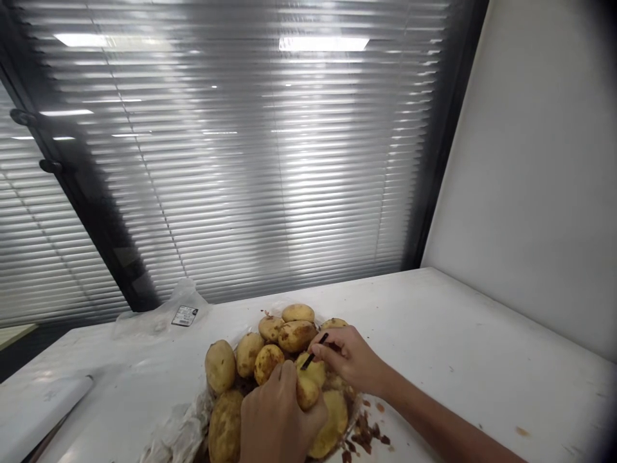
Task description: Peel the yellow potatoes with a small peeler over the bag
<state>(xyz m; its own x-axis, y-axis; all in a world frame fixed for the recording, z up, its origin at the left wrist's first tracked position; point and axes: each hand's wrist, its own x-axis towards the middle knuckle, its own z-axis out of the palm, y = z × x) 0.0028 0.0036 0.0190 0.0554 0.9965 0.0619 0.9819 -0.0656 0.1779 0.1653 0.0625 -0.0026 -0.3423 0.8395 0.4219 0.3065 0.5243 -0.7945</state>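
Here, closed left hand [274, 411] grips potato [307, 391], right hand [351, 359] pinches slim dark tool [308, 361]; light, shallow strokes suit best

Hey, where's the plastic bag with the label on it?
In the head view, the labelled plastic bag lies at the table's far left edge, by the blinds, beyond the potatoes.
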